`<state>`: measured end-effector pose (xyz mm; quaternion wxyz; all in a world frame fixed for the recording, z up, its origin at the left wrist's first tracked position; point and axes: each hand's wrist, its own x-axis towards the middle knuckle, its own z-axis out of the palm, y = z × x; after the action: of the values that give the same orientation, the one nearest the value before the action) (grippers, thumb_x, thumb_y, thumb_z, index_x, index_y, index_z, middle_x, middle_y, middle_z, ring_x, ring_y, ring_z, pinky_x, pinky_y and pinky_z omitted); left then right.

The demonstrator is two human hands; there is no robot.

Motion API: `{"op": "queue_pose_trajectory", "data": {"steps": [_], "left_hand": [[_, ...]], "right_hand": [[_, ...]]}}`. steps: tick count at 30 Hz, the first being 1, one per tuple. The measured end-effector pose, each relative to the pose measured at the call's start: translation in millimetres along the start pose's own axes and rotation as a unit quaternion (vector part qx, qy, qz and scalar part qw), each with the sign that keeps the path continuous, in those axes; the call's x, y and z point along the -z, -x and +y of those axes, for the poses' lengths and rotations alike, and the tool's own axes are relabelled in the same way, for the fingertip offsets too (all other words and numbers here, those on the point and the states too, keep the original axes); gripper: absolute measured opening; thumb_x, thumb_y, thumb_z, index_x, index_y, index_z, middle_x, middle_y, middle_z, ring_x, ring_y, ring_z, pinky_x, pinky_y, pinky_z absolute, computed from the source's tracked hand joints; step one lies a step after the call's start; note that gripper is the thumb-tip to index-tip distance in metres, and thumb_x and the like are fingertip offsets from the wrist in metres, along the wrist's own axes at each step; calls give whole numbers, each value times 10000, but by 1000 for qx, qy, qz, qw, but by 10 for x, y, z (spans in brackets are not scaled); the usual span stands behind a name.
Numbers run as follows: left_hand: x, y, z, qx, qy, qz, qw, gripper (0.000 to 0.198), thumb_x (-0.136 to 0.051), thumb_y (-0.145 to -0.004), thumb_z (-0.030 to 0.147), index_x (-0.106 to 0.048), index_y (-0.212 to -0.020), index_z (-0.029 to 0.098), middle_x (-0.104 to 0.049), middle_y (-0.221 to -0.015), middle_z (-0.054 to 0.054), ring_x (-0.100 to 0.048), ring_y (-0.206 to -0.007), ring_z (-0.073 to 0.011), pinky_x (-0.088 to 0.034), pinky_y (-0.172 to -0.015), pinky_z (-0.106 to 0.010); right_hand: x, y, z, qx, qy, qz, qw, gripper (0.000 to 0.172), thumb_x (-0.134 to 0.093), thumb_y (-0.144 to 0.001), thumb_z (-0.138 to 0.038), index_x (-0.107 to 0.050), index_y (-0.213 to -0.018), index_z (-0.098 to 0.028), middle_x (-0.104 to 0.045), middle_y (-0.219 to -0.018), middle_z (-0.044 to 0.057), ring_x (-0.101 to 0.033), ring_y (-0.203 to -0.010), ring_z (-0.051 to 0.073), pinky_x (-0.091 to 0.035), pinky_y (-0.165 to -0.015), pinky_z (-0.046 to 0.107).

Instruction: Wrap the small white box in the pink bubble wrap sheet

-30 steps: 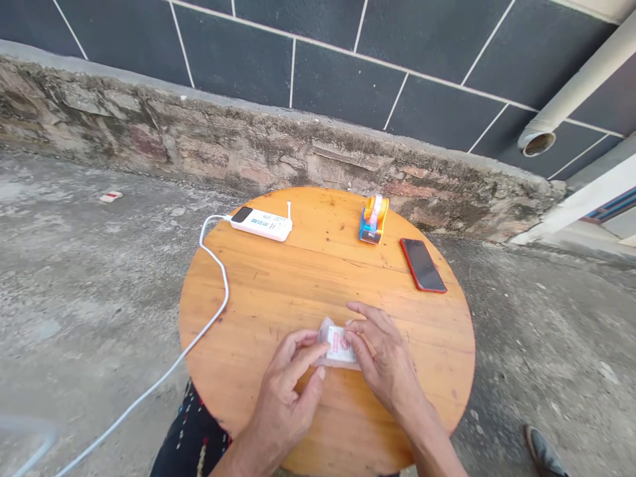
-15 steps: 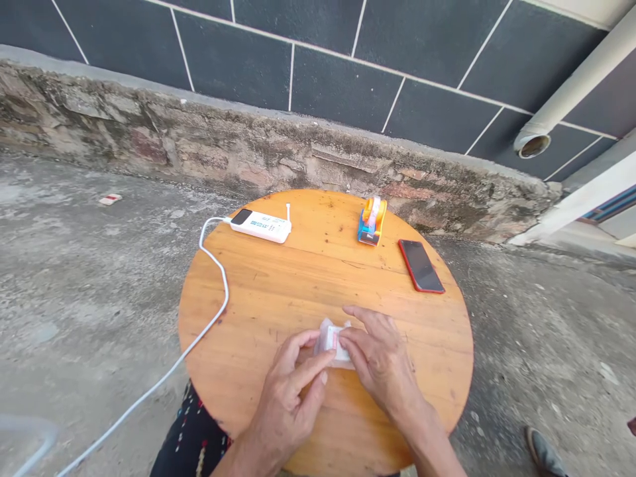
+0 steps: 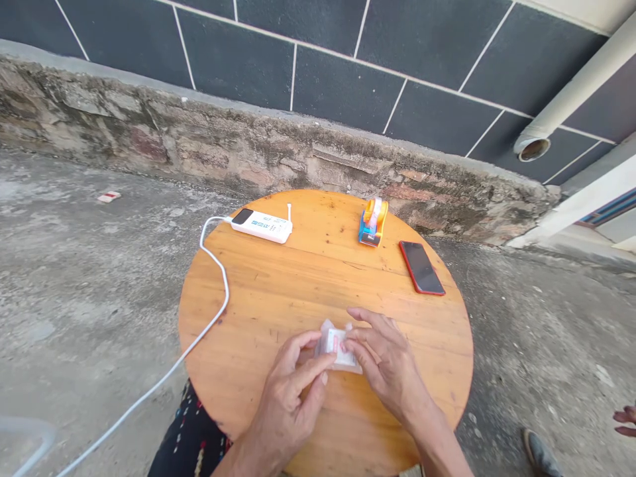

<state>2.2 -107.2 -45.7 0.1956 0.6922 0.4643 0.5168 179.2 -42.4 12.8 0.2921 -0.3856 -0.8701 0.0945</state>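
Observation:
A small white box (image 3: 336, 339) with pink print lies near the front of the round wooden table, in a crinkled translucent plastic wrapper (image 3: 325, 328). My left hand (image 3: 291, 384) holds the wrapped box at its left side, its index fingertip on the near edge. At the right side, my right hand (image 3: 387, 358) pinches with thumb and finger on the wrapper and box top, its index finger raised and stretched out. The right fingers hide part of the box's right side.
On the table (image 3: 258, 298) are a white power bank (image 3: 263, 226) with a white cable (image 3: 223, 265), an orange-and-blue tape dispenser (image 3: 371, 225) and a red-edged phone (image 3: 422, 268). At the right edge, another person's hand (image 3: 627, 419) and a shoe (image 3: 540, 454) show. A stone-based wall (image 3: 238, 146) stands behind.
My right hand has shifted slightly right, showing more of the box's printed top. My left hand stays nearly in place. More of the other person's hand shows at the right edge.

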Motion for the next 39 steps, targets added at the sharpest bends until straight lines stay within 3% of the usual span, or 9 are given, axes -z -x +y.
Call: {"op": "queue_pose_trajectory", "data": {"steps": [4, 10, 19, 29, 39], "left_hand": [[-4, 3, -5, 1, 0, 2, 1000, 424, -460, -848, 40, -607, -1168, 277, -466, -1257, -71, -536, -1125, -200, -511, -914, -352], [-19, 5, -12, 1, 3, 9, 1000, 413, -457, -852, 37, -612, -1160, 265, -476, -1240, -79, -547, -1113, -197, -519, -903, -349], [5, -4, 20, -4, 8, 16, 1000, 389, -458, -846, 30, -619, -1117, 256, -493, -1216, -85, -551, -1097, -199, -529, -892, -362], [-17, -28, 11, -7, -26, 10, 1000, 283, -508, -832, 41, -609, -1031, 216, -533, -1151, -90, -573, -1038, -202, -528, -866, -351], [-30, -52, 35, -43, -70, 26, 996, 274, -482, -831, 25, -608, -989, 208, -575, -1114, -98, -595, -1003, -202, -530, -837, -341]], "right_hand": [[-2, 5, -41, 34, 56, -13, 998, 115, -560, -893, -190, -624, -986, -213, -579, -1230, 111, -553, -1052, 264, -434, -837, 428], [-98, -69, -83, 50, 92, 6, 994, 148, -485, -893, -86, -576, -823, -179, -624, -1141, 117, -580, -926, 242, -434, -780, 414], [-142, -89, -13, 12, 26, -27, 999, 149, -400, -922, -121, -474, -821, -204, -612, -1040, 126, -544, -1078, 251, -434, -829, 417], [-102, -225, 5, -33, 9, -48, 998, 189, -351, -920, -119, -453, -788, -206, -592, -1061, 121, -555, -1034, 242, -411, -815, 421], [1, -231, -52, -70, -76, -29, 994, 148, -359, -942, -182, -451, -833, -219, -566, -1065, 95, -558, -968, 207, -445, -783, 346]]}}
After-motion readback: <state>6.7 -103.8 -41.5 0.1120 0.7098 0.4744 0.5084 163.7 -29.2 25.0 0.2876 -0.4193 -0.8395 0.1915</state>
